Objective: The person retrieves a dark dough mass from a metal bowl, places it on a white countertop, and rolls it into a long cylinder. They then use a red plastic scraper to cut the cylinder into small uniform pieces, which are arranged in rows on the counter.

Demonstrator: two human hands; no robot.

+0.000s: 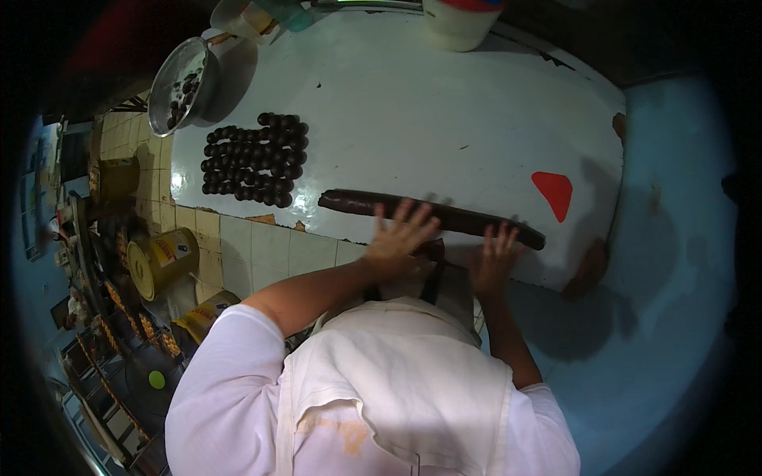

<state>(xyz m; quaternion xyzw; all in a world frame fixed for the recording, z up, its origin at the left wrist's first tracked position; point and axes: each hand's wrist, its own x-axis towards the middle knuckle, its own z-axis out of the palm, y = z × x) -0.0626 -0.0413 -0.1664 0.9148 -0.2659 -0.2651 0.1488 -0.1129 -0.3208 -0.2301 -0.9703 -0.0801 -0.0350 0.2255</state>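
Note:
A long dark brown log of dough (373, 203) lies across the near side of the white table, tilted slightly down to the right. My left hand (402, 238) rests on its middle with the fingers spread. Near the log's right end, my right hand (494, 258) touches it with fingers stretched out. Neither hand is wrapped around anything. Several rows of small dark brown balls (252, 157) sit close together to the left of the log. A red rounded-triangle scraper (555, 194) lies flat beyond the log's right end.
A metal bowl (208, 83) holding dark pieces stands at the far left table edge. A white tub (459, 28) and plastic containers (238, 20) are at the back. Yellow buckets (163, 262) stand on the tiled floor at left; a blue wall (675, 214) borders the right.

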